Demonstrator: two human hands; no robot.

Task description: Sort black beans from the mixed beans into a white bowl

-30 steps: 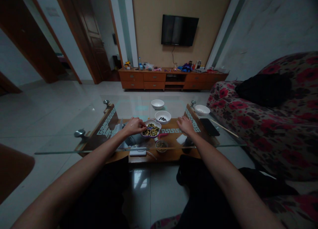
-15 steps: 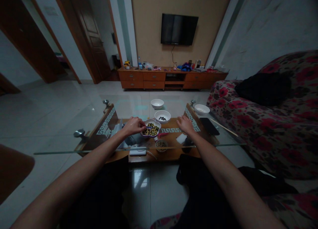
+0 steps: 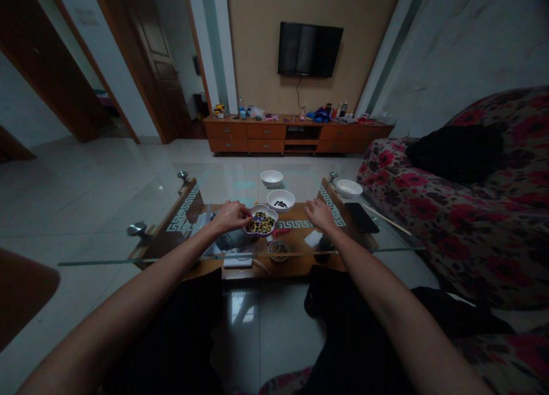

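A flower-shaped dish full of mixed yellow and dark beads sits on the glass coffee table. My left hand is at the dish's left rim, fingers pinched together around a small bluish tool whose tip reaches into the beads. Just behind the dish stands a white bowl with a few dark beads in it. My right hand rests on the glass to the right of the dish, fingers stretched flat and holding nothing.
Two more white bowls stand farther back and to the right. A black phone and a thin stick lie at the table's right end. A flowered sofa is on the right, a TV cabinet against the far wall.
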